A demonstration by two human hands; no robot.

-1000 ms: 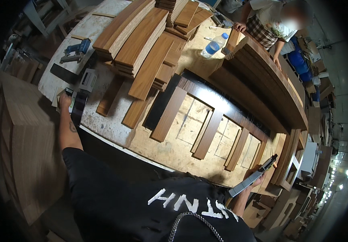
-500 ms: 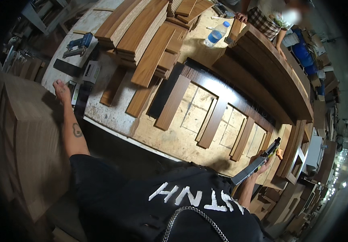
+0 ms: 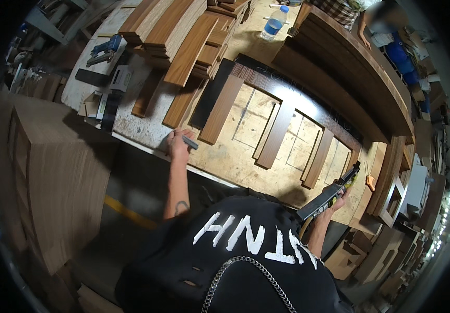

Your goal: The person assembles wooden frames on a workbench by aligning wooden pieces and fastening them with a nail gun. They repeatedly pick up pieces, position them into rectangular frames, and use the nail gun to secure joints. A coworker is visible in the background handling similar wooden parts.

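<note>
The left hand (image 3: pixel 177 144) has its fingers closed around 1 end of a short gray strip (image 3: pixel 190 142), held at the near edge of the surface (image 3: pixel 215 155), just beside the wooden frame (image 3: pixel 275 140). The right hand (image 3: pixel 339 201) is wrapped around what looks like a nail gun (image 3: pixel 323 201), at the near right edge; whether a finger sits on the trigger, I cannot tell. To handle these 2 things well, I would keep the strip level and unbent, hold the trigger finger off, keep the gun's nose away from the co-worker (image 3: pixel 340 12), and avoid knocking the frame.
</note>
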